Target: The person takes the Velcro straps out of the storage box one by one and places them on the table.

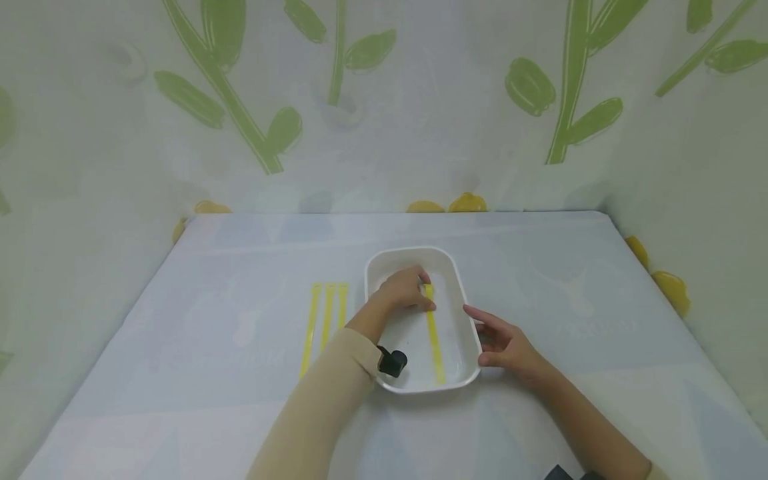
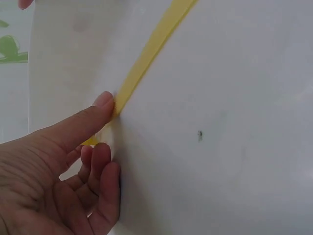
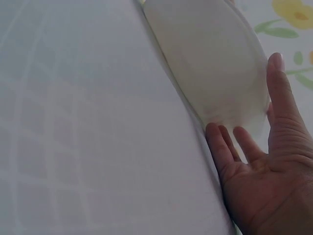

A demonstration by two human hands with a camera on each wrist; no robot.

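Observation:
A long, flat yellow strip [image 1: 435,343] lies lengthwise in a white tray [image 1: 373,267] with rounded corners. Reaching in over the tray's left side, my left hand [image 1: 405,288] pinches the strip near its far end. In the left wrist view the thumb lies on the strip [image 2: 146,56], the other fingers are curled, and a bit of yellow shows between them. My right hand [image 1: 504,343] rests against the tray's right side, its fingertips touching the outer wall [image 3: 210,63] and its thumb near the rim.
Several more yellow strips [image 1: 327,313] lie side by side on the table [image 1: 210,347], left of the tray and partly hidden by the left sleeve [image 1: 324,400]. A pale wall covering [image 1: 420,120] with green plant prints stands behind the table.

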